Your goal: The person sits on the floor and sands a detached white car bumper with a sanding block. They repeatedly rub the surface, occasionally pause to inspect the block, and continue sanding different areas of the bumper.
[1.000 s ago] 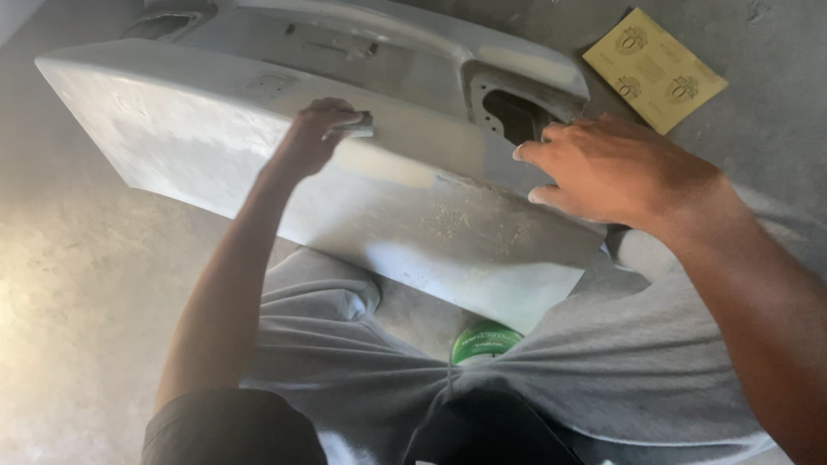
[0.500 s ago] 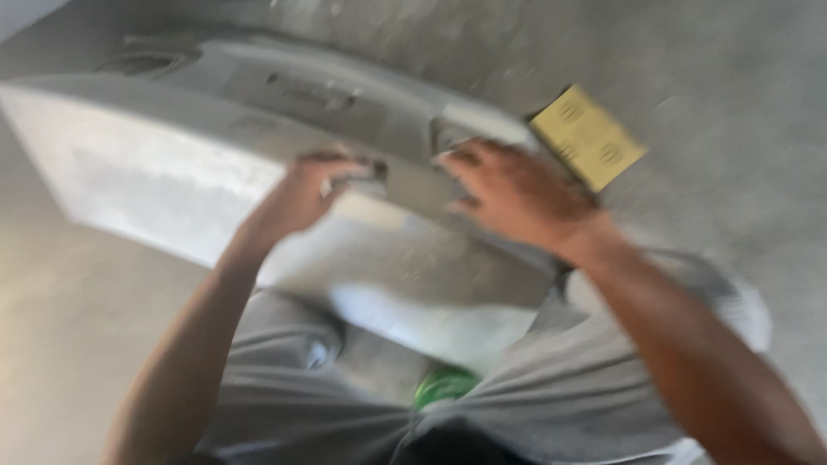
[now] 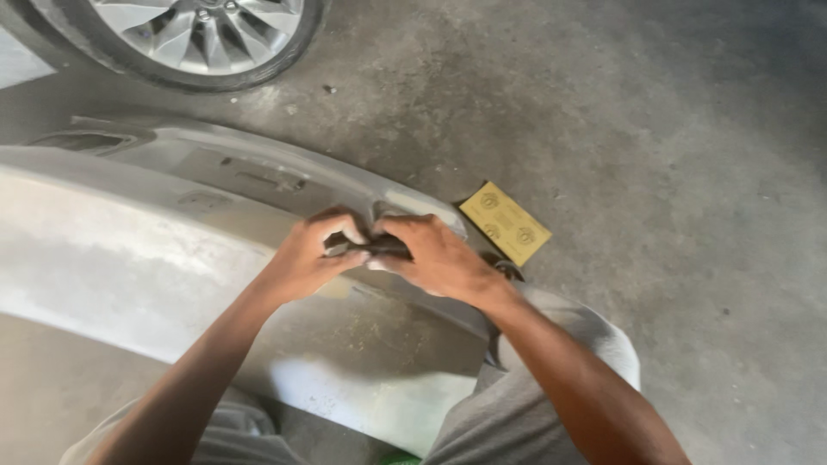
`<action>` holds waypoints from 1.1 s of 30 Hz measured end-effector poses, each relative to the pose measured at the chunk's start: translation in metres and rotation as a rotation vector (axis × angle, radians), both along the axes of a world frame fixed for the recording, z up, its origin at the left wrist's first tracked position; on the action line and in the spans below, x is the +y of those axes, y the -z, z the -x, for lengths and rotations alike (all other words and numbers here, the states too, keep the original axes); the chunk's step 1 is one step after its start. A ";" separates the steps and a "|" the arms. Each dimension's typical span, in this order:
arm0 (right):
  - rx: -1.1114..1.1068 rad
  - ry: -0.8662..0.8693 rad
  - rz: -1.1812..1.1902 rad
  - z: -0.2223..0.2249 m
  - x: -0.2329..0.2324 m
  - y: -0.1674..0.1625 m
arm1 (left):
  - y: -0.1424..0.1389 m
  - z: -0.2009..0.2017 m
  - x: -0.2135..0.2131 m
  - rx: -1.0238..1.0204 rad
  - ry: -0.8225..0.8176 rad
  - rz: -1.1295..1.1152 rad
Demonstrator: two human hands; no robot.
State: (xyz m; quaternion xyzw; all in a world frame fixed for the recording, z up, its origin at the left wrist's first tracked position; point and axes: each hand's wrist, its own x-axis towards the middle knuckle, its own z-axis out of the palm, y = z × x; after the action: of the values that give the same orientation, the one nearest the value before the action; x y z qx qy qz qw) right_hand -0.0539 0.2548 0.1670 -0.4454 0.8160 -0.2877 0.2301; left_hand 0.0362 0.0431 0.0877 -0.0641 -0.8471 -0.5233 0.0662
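Both my hands, left (image 3: 312,257) and right (image 3: 431,255), pinch one dark, crumpled abrasive scrap (image 3: 372,247) over the dusty grey bumper panel's (image 3: 129,258) upper edge; yellow sandpaper sheet (image 3: 505,223) lies flat on rough concrete floor (image 3: 672,172).

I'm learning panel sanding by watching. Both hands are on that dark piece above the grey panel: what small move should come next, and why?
Probably lay the dark piece flat on the grey panel under one hand. Left hand and right hand both pinch it, seemingly folding it, just above the dull, dusty surface, so it looks nearly ready to press down.
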 end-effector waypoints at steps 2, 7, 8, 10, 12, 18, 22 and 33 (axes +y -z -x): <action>0.096 0.001 -0.168 0.001 0.011 -0.002 | 0.025 0.008 -0.016 -0.109 -0.011 -0.002; 0.315 0.043 -0.257 0.031 0.036 -0.004 | 0.077 0.017 -0.082 -0.454 -0.210 0.752; 0.318 0.051 -0.211 0.036 0.038 -0.003 | 0.087 0.014 -0.086 -0.567 -0.156 0.912; 0.332 0.078 -0.123 0.045 0.043 0.000 | 0.106 0.005 -0.077 -0.663 -0.024 0.971; 0.358 0.068 -0.124 0.049 0.045 0.003 | 0.120 -0.004 -0.054 -0.706 0.107 0.724; 0.320 0.062 -0.206 0.051 0.054 0.004 | 0.118 -0.016 -0.039 -0.572 0.134 0.745; 0.342 0.063 -0.231 0.051 0.056 0.003 | 0.111 -0.016 -0.074 -0.539 0.023 0.808; 0.392 0.010 -0.350 0.055 0.053 0.024 | 0.099 -0.020 -0.043 -0.651 0.035 0.825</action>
State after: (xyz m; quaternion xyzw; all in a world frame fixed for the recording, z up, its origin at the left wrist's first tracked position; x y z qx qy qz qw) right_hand -0.1084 0.3075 0.1430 -0.4421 0.8845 -0.0514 0.1400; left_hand 0.0560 0.0001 -0.0111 0.0668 -0.9583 -0.1401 -0.2398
